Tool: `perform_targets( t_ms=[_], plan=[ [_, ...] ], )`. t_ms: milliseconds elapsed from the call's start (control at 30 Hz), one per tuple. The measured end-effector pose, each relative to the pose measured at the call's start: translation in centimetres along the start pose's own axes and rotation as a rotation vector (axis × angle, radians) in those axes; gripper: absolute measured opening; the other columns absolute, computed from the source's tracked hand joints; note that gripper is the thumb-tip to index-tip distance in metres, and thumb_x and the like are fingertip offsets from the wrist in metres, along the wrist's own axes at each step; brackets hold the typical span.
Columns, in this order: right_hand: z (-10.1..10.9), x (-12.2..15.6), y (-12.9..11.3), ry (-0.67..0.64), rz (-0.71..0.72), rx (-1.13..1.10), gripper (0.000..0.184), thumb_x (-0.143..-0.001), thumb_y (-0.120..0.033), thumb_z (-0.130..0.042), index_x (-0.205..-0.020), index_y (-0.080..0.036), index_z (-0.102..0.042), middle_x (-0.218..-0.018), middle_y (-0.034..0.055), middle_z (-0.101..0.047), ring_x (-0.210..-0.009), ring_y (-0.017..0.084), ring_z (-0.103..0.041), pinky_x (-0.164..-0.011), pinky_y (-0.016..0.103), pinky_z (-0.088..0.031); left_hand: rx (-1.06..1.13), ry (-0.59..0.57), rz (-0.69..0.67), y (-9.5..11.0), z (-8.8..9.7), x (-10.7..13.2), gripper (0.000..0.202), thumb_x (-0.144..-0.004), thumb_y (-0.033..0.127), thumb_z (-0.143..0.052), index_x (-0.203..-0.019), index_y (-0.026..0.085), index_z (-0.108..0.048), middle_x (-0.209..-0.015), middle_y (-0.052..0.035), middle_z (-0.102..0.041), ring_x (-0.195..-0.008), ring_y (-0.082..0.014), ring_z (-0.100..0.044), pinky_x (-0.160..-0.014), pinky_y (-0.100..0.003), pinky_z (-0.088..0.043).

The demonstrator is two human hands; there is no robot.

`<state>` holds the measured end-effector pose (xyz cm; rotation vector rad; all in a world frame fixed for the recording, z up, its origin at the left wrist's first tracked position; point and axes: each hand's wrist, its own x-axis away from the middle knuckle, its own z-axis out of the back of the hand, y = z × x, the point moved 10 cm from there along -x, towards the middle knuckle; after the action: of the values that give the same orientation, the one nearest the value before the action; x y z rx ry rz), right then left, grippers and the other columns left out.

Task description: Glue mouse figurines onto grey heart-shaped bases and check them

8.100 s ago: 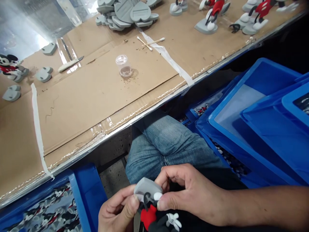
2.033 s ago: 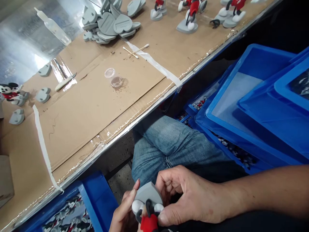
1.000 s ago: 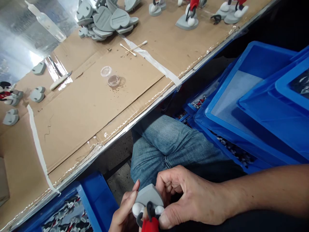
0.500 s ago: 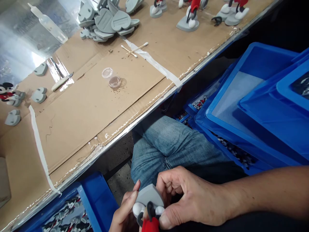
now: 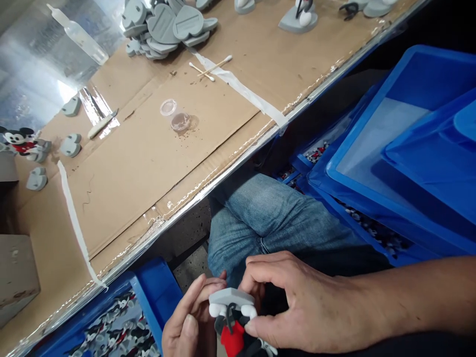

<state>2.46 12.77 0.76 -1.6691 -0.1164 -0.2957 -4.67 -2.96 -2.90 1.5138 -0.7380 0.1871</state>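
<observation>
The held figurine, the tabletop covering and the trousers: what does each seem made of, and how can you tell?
Figurine: probably moulded plastic or resin, mostly matte; smooth, evenly coloured surfaces.
Tabletop covering: apparently cardboard, dull brown; straight crease-like lines.
Trousers: likely denim, matte; faded blue with creases.

Loose gray heart-shaped bases (image 5: 162,24) pile up on a figurine workshop's cardboard-covered tabletop (image 5: 126,183) at the far side, a knife (image 5: 99,126) and cotton swabs (image 5: 211,68) closer in; blue bins (image 5: 158,282), some holding small pieces (image 5: 121,329), stand below, left and right.

Cardboard-topped worktable (image 5: 137,168), silvery edge (image 5: 201,196), speckled grey floor (image 5: 191,270), white glare (image 5: 67,92) on shiny surface (image 5: 31,69)
</observation>
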Motion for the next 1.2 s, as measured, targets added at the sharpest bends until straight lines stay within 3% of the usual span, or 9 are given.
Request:
perform_targets(
  t_ms=[133,367,600,767,867,933,1033,1200],
  plan=[
    [-0.4,0.2,-0.7,-0.01,0.101,0.166,0.011,-0.072,-0.012,-0.068,-0.082,-0.014,-0.064,-0.074,-0.0027,-0.058,-0.068,0.009,-0.055,-0.069,0.02,-0.045,-0.103,0.0,-0.051,0.8,-0.4,-0.4,0.033,-0.055,0.048,-0.089,-0.078,0.027,-0.08,-0.072,-0.004,-0.075,-0.074,-0.0227,-0.069,-0.083,-0.036,-0.057],
    [-0.9,0.5,-1.2,0.007,0.187,0.212,0.01,-0.074,-0.012,-0.068,-0.084,-0.014,-0.066,-0.072,-0.0016,-0.058,-0.066,0.011,-0.055,-0.067,0.022,-0.045,-0.19,-0.106,-0.236,2.8,-1.6,-0.4,0.021,-0.061,0.043,-0.087,-0.067,0.025,-0.078,-0.06,-0.003,-0.069,-0.065,-0.0183,-0.06,-0.066,-0.029,-0.054],
    [-0.8,0.1,-1.2,-0.028,0.164,0.139,0.011,-0.071,-0.009,-0.068,-0.082,-0.012,-0.068,-0.07,-0.002,-0.056,-0.067,0.01,-0.055,-0.067,0.021,-0.045,-0.213,-0.127,-0.275,3.3,-2.1,0.0,0.018,-0.066,0.042,-0.084,-0.069,0.025,-0.078,-0.062,-0.0017,-0.068,-0.067,-0.0176,-0.059,-0.082,-0.034,-0.055],
    [-1.0,-1.1,1.8,-0.054,-0.2,-0.284,0.017,-0.066,-0.021,-0.076,-0.075,-0.014,-0.064,-0.069,-0.0022,-0.062,-0.064,0.011,-0.056,-0.062,0.023,-0.045,-0.111,0.015,0.045,1.3,-0.6,-0.9,0.026,-0.053,0.041,-0.092,-0.066,0.023,-0.077,-0.059,0.0007,-0.066,-0.062,-0.0131,-0.061,-0.065,-0.021,-0.053],
    [-2.0,-1.7,2.5,-0.082,-0.352,-0.606,0.031,-0.058,-0.026,-0.084,-0.075,-0.012,-0.063,-0.065,-0.0018,-0.063,-0.059,0.009,-0.055,-0.06,0.022,-0.043,-0.066,0.036,0.2,0.8,-0.4,-0.9,0.035,-0.058,0.041,-0.09,-0.082,0.02,-0.077,-0.061,-0.0006,-0.067,-0.052,-0.0079,-0.057,-0.049,-0.012,-0.044],
    [-2.7,-2.2,2.4,-0.117,-0.392,-0.752,0.033,-0.058,-0.031,-0.085,-0.073,-0.01,-0.064,-0.064,0.0002,-0.064,-0.057,0.009,-0.057,-0.06,0.022,-0.045,0.003,0.013,0.183,1.7,-0.9,-1.0,0.038,-0.063,0.039,-0.087,-0.093,0.018,-0.076,-0.067,-0.0029,-0.07,-0.054,-0.009,-0.059,-0.05,-0.013,-0.046],
    [-3.4,-2.8,2.5,-0.134,-0.421,-0.928,0.032,-0.065,-0.036,-0.081,-0.074,-0.008,-0.066,-0.064,0.0036,-0.065,-0.056,0.01,-0.062,-0.058,0.021,-0.047,0.083,-0.048,0.097,3.6,-2.3,-1.1,0.033,-0.073,0.037,-0.08,-0.096,0.014,-0.075,-0.083,-0.0093,-0.073,-0.07,-0.0174,-0.066,-0.06,-0.024,-0.056],
    [-3.4,-2.9,3.3,-0.017,-0.483,-1.047,0.024,-0.071,-0.028,-0.078,-0.077,-0.007,-0.069,-0.066,0.0055,-0.069,-0.056,0.011,-0.065,-0.056,0.021,-0.051,0.099,-0.16,0.045,4.7,-3.8,-0.9,0.031,-0.083,0.037,-0.07,-0.098,0.011,-0.074,-0.1,-0.0141,-0.073,-0.083,-0.0216,-0.067,-0.065,-0.029,-0.061]
  ],
)
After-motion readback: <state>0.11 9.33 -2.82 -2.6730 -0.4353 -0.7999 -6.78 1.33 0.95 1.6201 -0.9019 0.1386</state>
